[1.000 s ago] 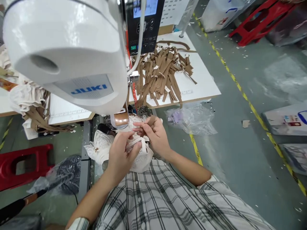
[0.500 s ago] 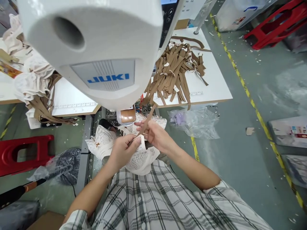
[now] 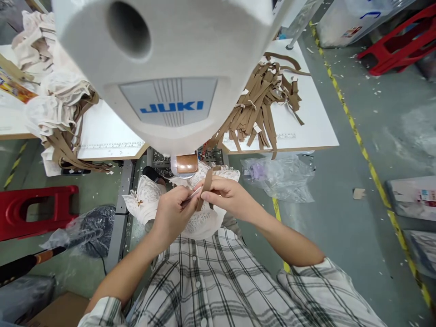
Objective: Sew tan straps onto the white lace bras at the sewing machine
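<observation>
Over my lap, my left hand pinches the edge of a white lace bra. Close against it, my right hand grips a short brown strap between thumb and fingers, its upper end sticking up past them. The strap crosses the white edge where the two hands meet; the exact contact is hidden by the fingers. One lace cup with a small brown bow lies left of my hands. Just beyond them is the sewing machine, with a brown shiny plate at its base.
A pile of brown straps lies on the white table at the right. More white bras with straps are heaped on the left. Red stools, plastic bags and a grey table leg stand or lie around.
My right hand has drawn closer to my left, and the strap now stands more upright across the white edge. The white piece has turned edge-on. The whole view has shifted slightly.
</observation>
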The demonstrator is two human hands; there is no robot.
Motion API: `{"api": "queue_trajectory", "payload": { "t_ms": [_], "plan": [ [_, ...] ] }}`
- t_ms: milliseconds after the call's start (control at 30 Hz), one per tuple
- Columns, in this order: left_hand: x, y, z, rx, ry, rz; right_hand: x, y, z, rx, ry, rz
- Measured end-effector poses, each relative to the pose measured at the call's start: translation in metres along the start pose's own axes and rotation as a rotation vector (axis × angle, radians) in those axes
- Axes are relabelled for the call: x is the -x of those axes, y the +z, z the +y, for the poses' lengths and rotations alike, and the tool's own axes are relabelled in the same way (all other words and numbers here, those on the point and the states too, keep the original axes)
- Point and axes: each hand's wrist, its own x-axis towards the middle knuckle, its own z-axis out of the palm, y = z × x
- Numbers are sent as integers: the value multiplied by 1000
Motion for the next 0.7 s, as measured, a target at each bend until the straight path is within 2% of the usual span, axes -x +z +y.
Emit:
{"api": "queue_trajectory", "payload": {
  "t_ms": [100, 200, 267, 367, 400, 467, 533, 600, 700],
  "plan": [
    [1, 0, -1, -35, 24, 12, -2, 5, -1, 121, -80, 79],
    [5, 3, -6, 62, 59, -17, -5, 4, -2, 59, -130, 80],
    [10, 10, -12, 126, 63, 14, -11, 1, -4, -27, -110, 77],
    [13, 18, -20, 121, 53, 163, -24, -7, -5, -156, -5, 64],
    [12, 17, -21, 89, 75, 178, -29, -10, -5, -197, 36, 71],
    [6, 11, -21, -20, 168, 156, -41, -18, -2, -255, 88, 128],
    [-3, 0, -19, -147, 231, 135, -53, -25, 0, -233, 79, 216],
    [-13, -11, -15, -199, 210, 155, -66, -31, 1, -120, 30, 264],
    [-22, -23, -9, -144, 99, 142, -85, -35, -1, 97, -93, 319]
  ]
}}
